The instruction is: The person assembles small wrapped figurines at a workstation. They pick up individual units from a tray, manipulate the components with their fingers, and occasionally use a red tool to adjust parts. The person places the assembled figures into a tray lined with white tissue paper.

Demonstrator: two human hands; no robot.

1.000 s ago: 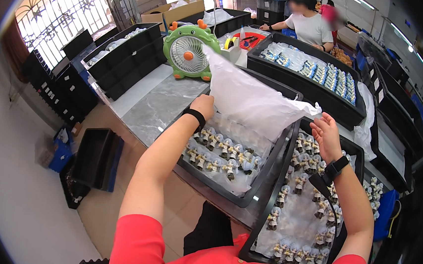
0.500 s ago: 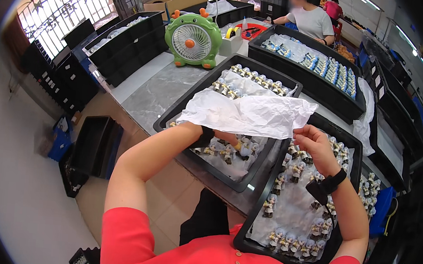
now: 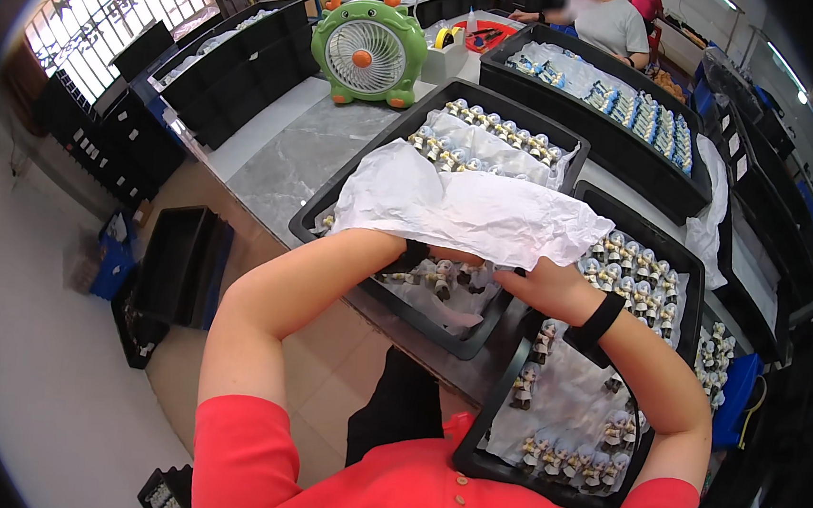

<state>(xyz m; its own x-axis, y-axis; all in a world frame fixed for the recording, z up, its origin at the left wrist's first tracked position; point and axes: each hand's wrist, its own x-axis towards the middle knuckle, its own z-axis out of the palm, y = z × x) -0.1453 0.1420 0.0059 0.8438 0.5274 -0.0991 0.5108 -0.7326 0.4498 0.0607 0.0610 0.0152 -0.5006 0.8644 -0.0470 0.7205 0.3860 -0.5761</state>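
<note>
A crumpled sheet of white paper (image 3: pixel 486 213) lies draped over the near tray (image 3: pixel 309 218) and over my left hand (image 3: pixel 454 255). Only a sliver of that hand shows below the paper's edge; its fingers are hidden. Against the sheet's lower right edge, my right hand (image 3: pixel 552 289) has its fingers drawn together, pointing left toward the other hand. Whatever lies between them cannot be made out. Small figurines (image 3: pixel 441 281) with pale hair stand on the lining just below the hands. More figurines (image 3: pixel 648 278) fill the back of the right tray (image 3: pixel 696 277), beneath my right forearm.
A green animal-shaped fan (image 3: pixel 365 55) stands on the grey table (image 3: pixel 290 159). Behind the trays, a large black bin (image 3: pixel 569 124) holds blue-and-white figurines, with a person (image 3: pixel 611 27) beyond it. Stacked black crates (image 3: pixel 234 78) line the left; a blue bin (image 3: pixel 736 414) sits at right.
My right hand has left the sheet's right end and moved left and down, toward my left hand. The paper has slumped and spread lower on its left side.
</note>
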